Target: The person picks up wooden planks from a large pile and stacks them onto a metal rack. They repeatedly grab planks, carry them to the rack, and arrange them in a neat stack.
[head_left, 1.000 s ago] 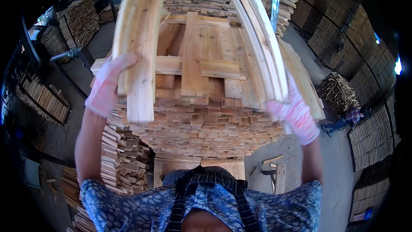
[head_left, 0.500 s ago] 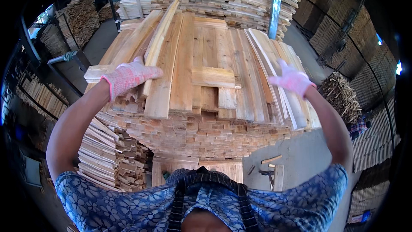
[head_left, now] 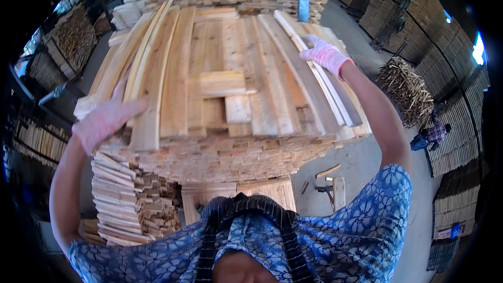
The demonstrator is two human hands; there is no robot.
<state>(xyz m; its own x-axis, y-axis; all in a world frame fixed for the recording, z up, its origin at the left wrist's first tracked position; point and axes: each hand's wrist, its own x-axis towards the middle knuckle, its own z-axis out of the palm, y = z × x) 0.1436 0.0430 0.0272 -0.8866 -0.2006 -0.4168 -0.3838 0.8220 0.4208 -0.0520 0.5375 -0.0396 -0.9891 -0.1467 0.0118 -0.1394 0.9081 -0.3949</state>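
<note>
Landmark: tall stack of pale rough-sawn wooden boards (head_left: 230, 152), layered ends facing the person
Left hand (head_left: 107, 120): in a pink knit glove, flat and spread against the near end of the long thin planks (head_left: 152, 84) on the stack's left top; fingers open, holding nothing
Right hand (head_left: 326, 54): pink knit glove too, resting palm-down on the long slats (head_left: 314, 84) at the stack's right top edge; whether the fingers curl around one cannot be told
Short board (head_left: 217, 84): lies crosswise at the middle of the stack's top
Materials: dry, splintery, unplaned wood; slats narrow and slightly bowed
Risk: the right-side slats overhang the stack's edge, so a push could likely slide them off; splinters through thin gloves
Surroundings: more timber piles behind and right of the stack; grey concrete floor (head_left: 361, 162) beside it
</note>
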